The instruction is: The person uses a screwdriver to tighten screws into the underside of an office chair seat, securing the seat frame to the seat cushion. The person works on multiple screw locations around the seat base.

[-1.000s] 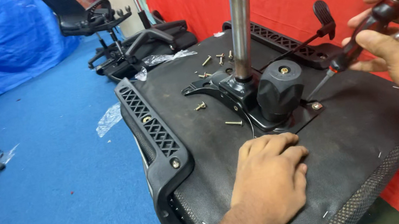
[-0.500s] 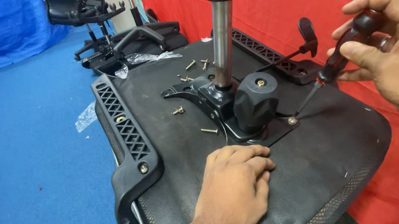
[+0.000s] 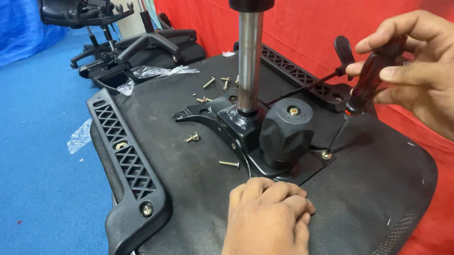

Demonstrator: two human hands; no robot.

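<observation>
Right hand [image 3: 445, 72], still clamped on screwdriver [image 3: 358, 100], has lowered its tip onto corner screw [image 3: 326, 154]; left hand [image 3: 269, 231], fingers together, braces seat underside [image 3: 375, 207].

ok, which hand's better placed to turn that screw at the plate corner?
Right. The right hand already grips the screwdriver, its tip on the screw at the mechanism plate corner. The left hand lies flat on the seat underside, bracing it, with no tool.
</observation>
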